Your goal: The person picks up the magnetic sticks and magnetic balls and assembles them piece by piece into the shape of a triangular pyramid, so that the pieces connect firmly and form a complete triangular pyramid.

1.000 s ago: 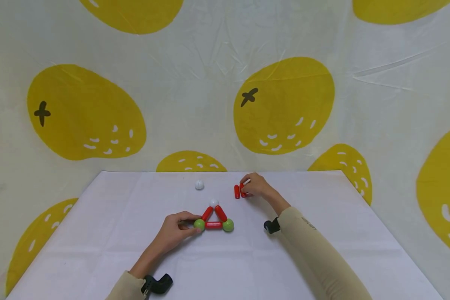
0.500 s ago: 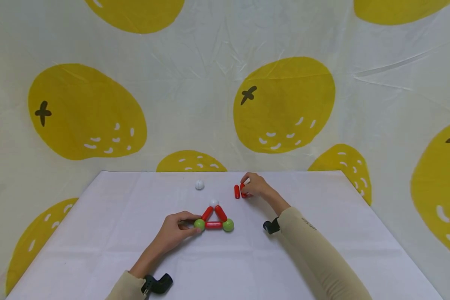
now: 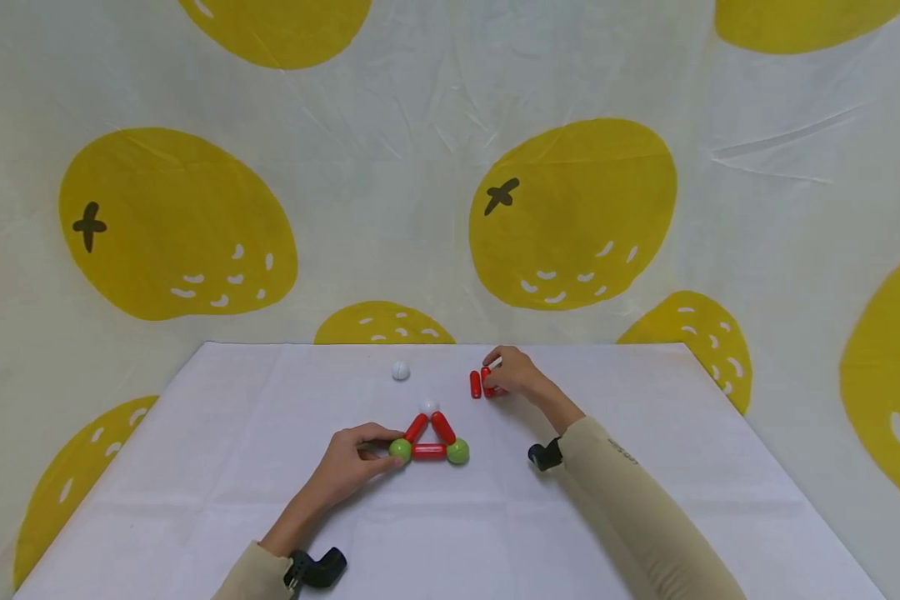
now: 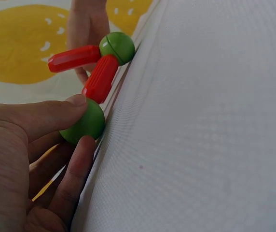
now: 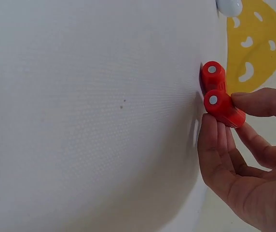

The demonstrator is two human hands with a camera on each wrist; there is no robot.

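Two short red plastic rods (image 3: 480, 382) lie side by side at the far right of the white table (image 3: 645, 467); one is pinched by the right hand (image 3: 513, 372). Nearer, a triangle of red rods and balls (image 3: 429, 437) is steadied, its green corner ball (image 3: 400, 450) gripped by the left hand (image 3: 348, 461). A loose white ball (image 3: 400, 371) lies beyond.

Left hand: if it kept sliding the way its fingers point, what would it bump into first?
The left hand already pinches the near green ball. Going on rightward, it would likely push along the bottom red rod toward the other green ball.
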